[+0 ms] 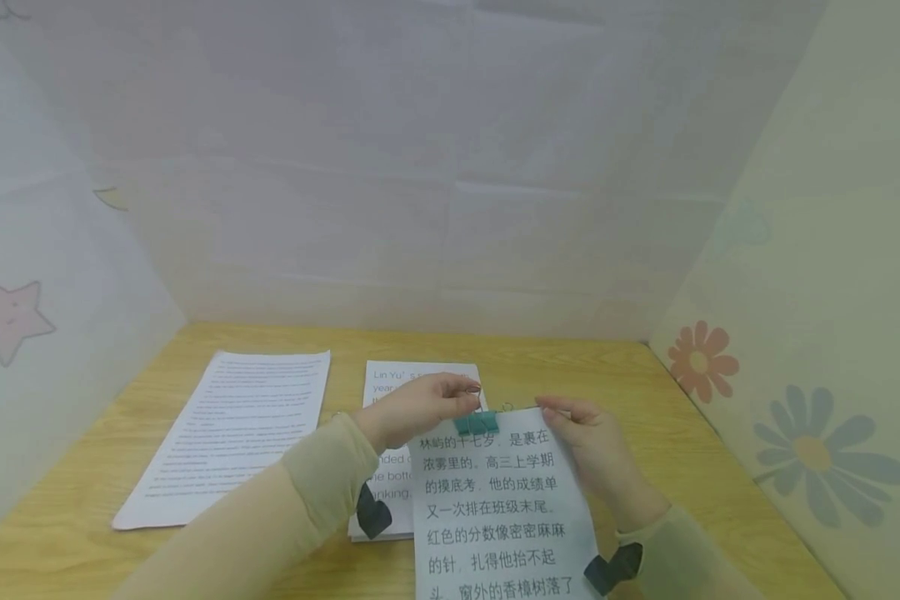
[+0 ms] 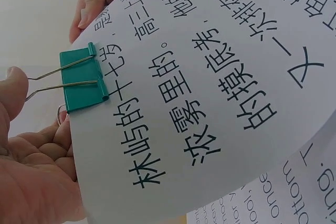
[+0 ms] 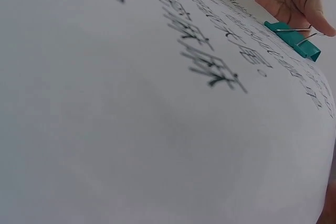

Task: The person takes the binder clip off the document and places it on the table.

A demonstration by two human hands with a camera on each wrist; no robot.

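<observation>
A sheet or stack of paper with large Chinese print (image 1: 495, 523) is held up in front of me, its lower part out of the head view. On its top edge sits a teal binder clip (image 1: 477, 423), with wire handles that stick out past the edge in the left wrist view. My left hand (image 1: 420, 407) pinches the clip by its handles, the thumb on one handle and curled fingers behind. My right hand (image 1: 598, 446) grips the paper near its top right corner between thumb and fingers. How many sheets the clip bites cannot be told.
Behind the held paper, a stack with large English print (image 1: 390, 508) lies on the wooden table (image 1: 570, 367). Farther left lies a sheet with small print (image 1: 232, 425). Pale cloth walls stand at the back and both sides.
</observation>
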